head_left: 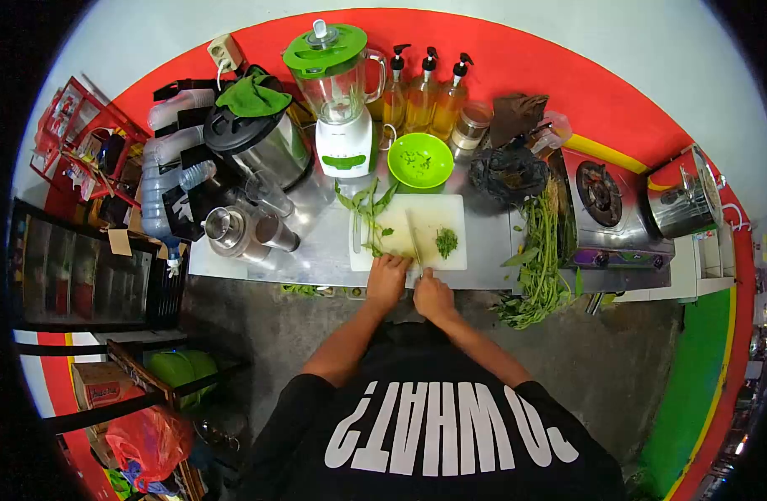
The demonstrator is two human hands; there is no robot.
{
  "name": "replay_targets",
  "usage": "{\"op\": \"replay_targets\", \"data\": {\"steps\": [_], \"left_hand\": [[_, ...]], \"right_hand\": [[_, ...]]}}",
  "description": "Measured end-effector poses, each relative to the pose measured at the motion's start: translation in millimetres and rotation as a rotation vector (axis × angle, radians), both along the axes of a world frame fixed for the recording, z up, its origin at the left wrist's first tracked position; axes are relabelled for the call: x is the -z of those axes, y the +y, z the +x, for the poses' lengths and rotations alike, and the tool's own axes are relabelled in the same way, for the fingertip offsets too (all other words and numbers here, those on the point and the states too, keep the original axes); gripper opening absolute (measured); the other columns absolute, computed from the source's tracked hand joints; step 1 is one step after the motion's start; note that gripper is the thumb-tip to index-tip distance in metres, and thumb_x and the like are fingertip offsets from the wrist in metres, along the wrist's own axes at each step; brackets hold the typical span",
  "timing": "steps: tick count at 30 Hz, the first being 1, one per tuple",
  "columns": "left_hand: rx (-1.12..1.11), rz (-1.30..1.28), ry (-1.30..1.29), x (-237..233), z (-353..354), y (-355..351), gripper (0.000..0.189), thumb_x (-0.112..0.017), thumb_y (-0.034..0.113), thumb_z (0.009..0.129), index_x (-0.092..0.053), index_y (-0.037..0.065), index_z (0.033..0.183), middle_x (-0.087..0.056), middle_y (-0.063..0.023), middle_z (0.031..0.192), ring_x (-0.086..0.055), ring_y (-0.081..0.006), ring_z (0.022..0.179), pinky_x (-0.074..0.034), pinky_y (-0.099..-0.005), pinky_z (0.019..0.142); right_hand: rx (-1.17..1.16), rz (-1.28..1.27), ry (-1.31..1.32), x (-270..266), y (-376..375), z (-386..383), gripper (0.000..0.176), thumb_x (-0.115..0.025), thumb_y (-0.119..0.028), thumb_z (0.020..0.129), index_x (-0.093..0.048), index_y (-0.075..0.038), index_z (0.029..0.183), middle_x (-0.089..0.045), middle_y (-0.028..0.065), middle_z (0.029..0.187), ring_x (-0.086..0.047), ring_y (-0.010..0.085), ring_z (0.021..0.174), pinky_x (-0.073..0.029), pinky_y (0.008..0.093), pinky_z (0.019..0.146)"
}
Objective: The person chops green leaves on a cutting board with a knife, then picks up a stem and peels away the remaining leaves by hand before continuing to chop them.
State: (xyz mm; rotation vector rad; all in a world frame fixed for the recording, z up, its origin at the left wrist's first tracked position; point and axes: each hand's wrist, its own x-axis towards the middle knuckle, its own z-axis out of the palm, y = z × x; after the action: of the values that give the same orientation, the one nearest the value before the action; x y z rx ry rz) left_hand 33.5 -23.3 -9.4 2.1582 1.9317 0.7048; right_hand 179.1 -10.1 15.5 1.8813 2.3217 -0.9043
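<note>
A white cutting board lies at the front edge of the steel counter. My right hand is closed around the handle of a knife, its blade pointing away from me over the board. Just left of it, my left hand has its fingers curled on leafy green stems that stretch up the board's left side; the fingertips are partly hidden. A small pile of chopped greens sits right of the blade. Behind the board stands a lime-green bowl with some cut bits inside.
A blender and several pump bottles line the back wall. Metal shakers stand on the left. To the right are a black plastic bag, a long bundle of greens overhanging the edge, and a gas stove.
</note>
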Motion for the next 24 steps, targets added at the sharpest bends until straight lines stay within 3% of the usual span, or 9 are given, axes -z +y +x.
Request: {"op": "replay_targets", "data": {"steps": [11,13,16,24], "left_hand": [[0.009,0.075,-0.052,9,-1,2,0.034,-0.063,0.005,0.080,-0.074,0.008,0.113,-0.069,-0.0072,0.112,-0.059,-0.0290,0.103,-0.047,-0.0415,0.088],[0.044,0.120,-0.166,7,-3,2,0.035,-0.063,-0.001,0.078,-0.074,0.004,0.111,-0.068,-0.0116,0.106,-0.059,-0.0349,0.097,-0.048,-0.0453,0.085],[0.049,0.102,-0.174,1,-6,2,0.032,-0.064,0.005,0.081,-0.074,0.007,0.111,-0.068,-0.0096,0.113,-0.058,-0.0323,0.102,-0.048,-0.0436,0.087],[0.039,0.133,-0.319,-2,-7,8,0.021,-0.064,-0.002,0.080,-0.074,0.001,0.098,-0.069,-0.0142,0.098,-0.060,-0.0366,0.091,-0.048,-0.0442,0.083]], "right_hand": [[-0.033,-0.007,-0.015,-9,4,-2,0.038,-0.047,-0.026,0.101,-0.048,0.007,0.119,-0.069,0.0313,0.093,-0.068,0.0496,0.089,-0.052,0.0576,0.083],[0.008,0.011,-0.039,2,1,-6,0.038,-0.047,-0.027,0.102,-0.048,0.007,0.120,-0.069,0.0311,0.092,-0.068,0.0502,0.089,-0.052,0.0577,0.084],[-0.016,0.000,-0.011,0,10,-4,0.039,-0.047,-0.027,0.102,-0.047,0.006,0.121,-0.069,0.0319,0.095,-0.067,0.0507,0.092,-0.052,0.0579,0.085],[-0.008,-0.055,-0.027,-6,-4,-10,0.041,-0.046,-0.026,0.101,-0.047,0.009,0.123,-0.069,0.0321,0.100,-0.067,0.0496,0.095,-0.052,0.0569,0.086]]}}
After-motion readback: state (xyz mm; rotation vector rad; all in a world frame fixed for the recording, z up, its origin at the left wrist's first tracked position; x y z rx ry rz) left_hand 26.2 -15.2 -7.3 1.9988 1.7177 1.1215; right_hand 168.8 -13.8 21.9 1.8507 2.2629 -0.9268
